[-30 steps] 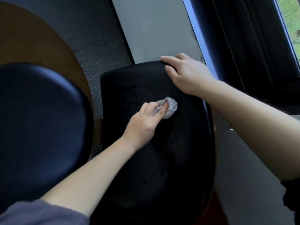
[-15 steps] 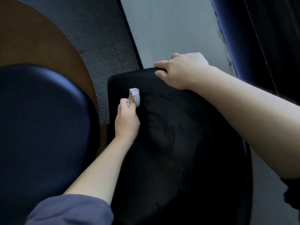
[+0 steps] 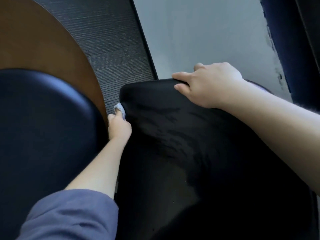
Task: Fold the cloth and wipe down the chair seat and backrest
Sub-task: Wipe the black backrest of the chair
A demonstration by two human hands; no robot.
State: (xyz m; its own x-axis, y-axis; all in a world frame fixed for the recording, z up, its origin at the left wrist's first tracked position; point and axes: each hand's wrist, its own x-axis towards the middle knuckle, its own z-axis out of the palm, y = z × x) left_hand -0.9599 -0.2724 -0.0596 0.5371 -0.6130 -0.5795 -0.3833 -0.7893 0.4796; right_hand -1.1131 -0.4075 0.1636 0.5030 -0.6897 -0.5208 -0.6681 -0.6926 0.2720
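Observation:
A black chair backrest (image 3: 173, 135) fills the middle of the view, with damp wipe streaks across its surface. My left hand (image 3: 119, 126) grips a small bunched grey cloth (image 3: 119, 109) and presses it against the backrest's left edge near the top corner. My right hand (image 3: 207, 84) grips the top edge of the backrest, fingers curled over the rim. Part of the cloth is hidden behind my fingers.
Another dark chair seat or back (image 3: 43, 127) sits close on the left. Behind it lies a round brown tabletop (image 3: 34, 40). Dark carpet (image 3: 107, 40) runs past the backrest, a pale wall (image 3: 199, 32) stands beyond, and a dark blue curtain (image 3: 294, 40) hangs at the right.
My left hand has carried the cloth leftward from the middle of the backrest to its left edge. The right hand keeps its hold on the top edge.

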